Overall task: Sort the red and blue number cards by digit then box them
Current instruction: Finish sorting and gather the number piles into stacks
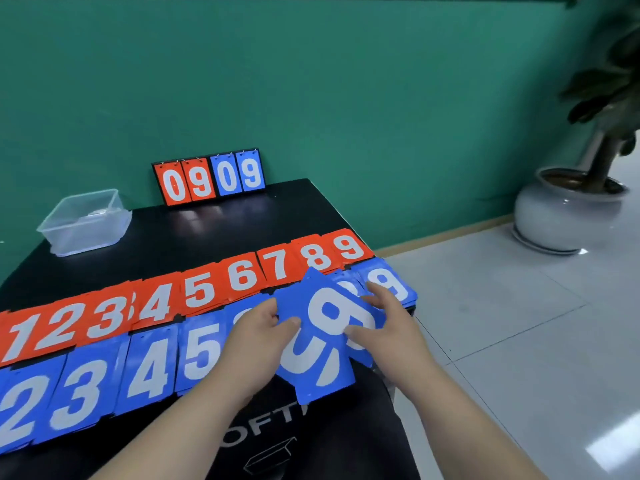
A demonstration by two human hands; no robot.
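L hand (259, 329) & R hand (393, 323) fingers pinch blue cards (330, 315), fanned to read digits; 9 pile (393, 284) at 1 o'clock.

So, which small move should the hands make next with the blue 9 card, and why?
Probably lay the blue 9 card on the blue 9 pile at the row's right end: the left hand and right hand hold it close by, and the digits match.
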